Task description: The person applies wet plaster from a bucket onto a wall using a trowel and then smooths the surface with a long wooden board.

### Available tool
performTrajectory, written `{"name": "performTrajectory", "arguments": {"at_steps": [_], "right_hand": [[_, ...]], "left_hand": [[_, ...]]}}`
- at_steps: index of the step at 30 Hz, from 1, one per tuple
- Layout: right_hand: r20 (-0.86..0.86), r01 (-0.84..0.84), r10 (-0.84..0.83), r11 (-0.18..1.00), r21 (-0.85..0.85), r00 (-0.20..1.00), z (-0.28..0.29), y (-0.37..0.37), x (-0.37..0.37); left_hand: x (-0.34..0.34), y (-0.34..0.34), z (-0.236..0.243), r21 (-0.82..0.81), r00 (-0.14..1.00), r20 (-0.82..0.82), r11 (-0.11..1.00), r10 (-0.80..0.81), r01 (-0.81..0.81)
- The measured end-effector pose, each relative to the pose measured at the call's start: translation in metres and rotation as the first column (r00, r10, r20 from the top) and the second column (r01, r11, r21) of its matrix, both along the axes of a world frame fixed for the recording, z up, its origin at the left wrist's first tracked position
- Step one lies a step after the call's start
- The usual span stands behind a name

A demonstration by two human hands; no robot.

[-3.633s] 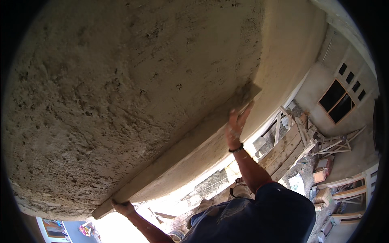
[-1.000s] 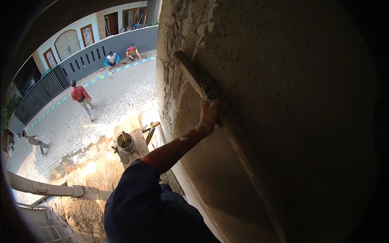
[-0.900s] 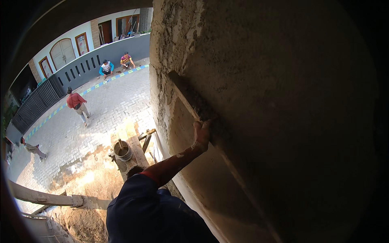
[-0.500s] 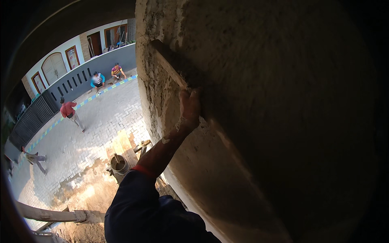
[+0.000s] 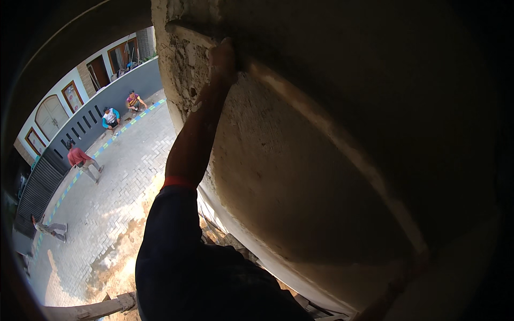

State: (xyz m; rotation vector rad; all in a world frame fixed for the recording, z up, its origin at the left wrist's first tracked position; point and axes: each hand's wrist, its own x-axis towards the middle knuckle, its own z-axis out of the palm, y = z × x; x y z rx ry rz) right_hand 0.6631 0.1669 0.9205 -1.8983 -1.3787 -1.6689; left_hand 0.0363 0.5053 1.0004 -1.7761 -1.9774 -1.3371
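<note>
A long, narrow straightedge (image 5: 326, 125) lies slantwise across a rough, plastered wall (image 5: 267, 160), from the upper left down to the lower right. Near its upper end my left hand (image 5: 223, 58) is closed round it, arm stretched up. Beyond that hand the tip of the straightedge touches the pitted, crumbly edge of the wall. My right hand (image 5: 413, 267) is at the lower end, in deep shadow; it appears closed on the straightedge, though single fingers hardly show. Below the straightedge the wall surface looks smoother.
Far below on the left is a paved street (image 5: 126, 158) with a grey boundary wall (image 5: 142, 77). Two people crouch by that wall and two others walk. A wooden beam (image 5: 91, 310) crosses the lower left, above sandy ground.
My left hand and the straightedge's upper end have moved up and left along the wall. My right hand now shows at the lower end. The view has shifted; the bucket is out of sight.
</note>
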Motion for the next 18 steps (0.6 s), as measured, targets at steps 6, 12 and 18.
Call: {"name": "performTrajectory", "arguments": {"at_steps": [6,12,18], "right_hand": [[-0.123,0.004,-0.009,0.999,-0.034,0.992,-0.006,-0.019,0.021],[-0.271,-0.214,0.198,0.976,-0.032,0.942,-0.040,-0.052,0.067],[-0.342,-0.379,0.348,0.925,-0.028,0.873,-0.076,-0.075,0.103]], "left_hand": [[0.017,0.008,-0.025,-0.049,0.952,0.253,0.980,-0.174,0.193],[0.082,-0.020,-0.070,0.204,0.082,0.965,0.910,-0.249,0.360],[0.132,-0.050,-0.114,0.175,0.159,0.966,0.968,-0.205,0.182]]}}
